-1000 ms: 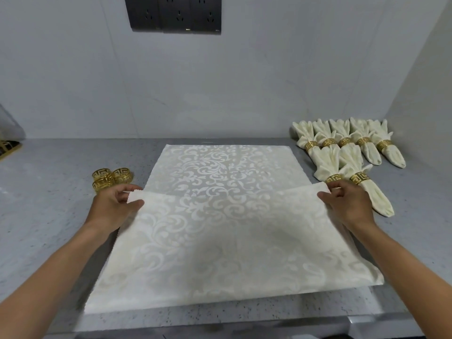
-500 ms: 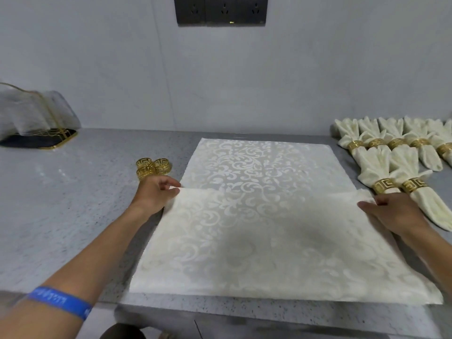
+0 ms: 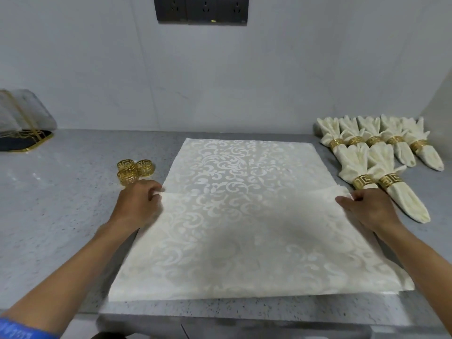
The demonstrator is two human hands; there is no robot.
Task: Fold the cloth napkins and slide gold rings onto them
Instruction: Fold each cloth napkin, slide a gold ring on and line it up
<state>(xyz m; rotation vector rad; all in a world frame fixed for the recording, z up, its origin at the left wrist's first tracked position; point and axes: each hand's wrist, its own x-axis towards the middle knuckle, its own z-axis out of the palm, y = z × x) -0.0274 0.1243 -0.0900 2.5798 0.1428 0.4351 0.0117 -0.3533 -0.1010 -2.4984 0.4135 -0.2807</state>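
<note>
Cream damask cloth with a pale scrolling leaf pattern, the napkin [image 3: 244,216] lies spread on the grey speckled desk [image 3: 61,216], and everything else is placed from it. Its near half is folded up over itself, so a loose edge runs across the cloth about midway, with a single layer showing beyond that edge toward the wall. The near fold sits close to the desk's front edge.

The left hand [image 3: 137,206] is at the left end of that loose edge, its fingers [image 3: 152,192] curled shut on the napkin's corner. The right hand [image 3: 367,209] is at the right end of the same edge, its fingers closed on the opposite corner in the same way. Both forearms reach in from the near side, one along each side of the cloth. A blue wristband [image 3: 17,330] shows on the left arm at the bottom corner of the view.

Just left of the napkin, beyond the left hand, three loose gold rings [image 3: 134,171] sit clustered and touching one another. To the right of the napkin lie seven finished napkins [image 3: 381,152], each gathered through a gold ring: five in a far row, two nearer, the nearest just beside the right hand. Far left of the napkin, against the wall, is a gold wire holder [image 3: 22,128] on a dark base. On the wall behind the napkin is a dark socket panel [image 3: 201,8].
</note>
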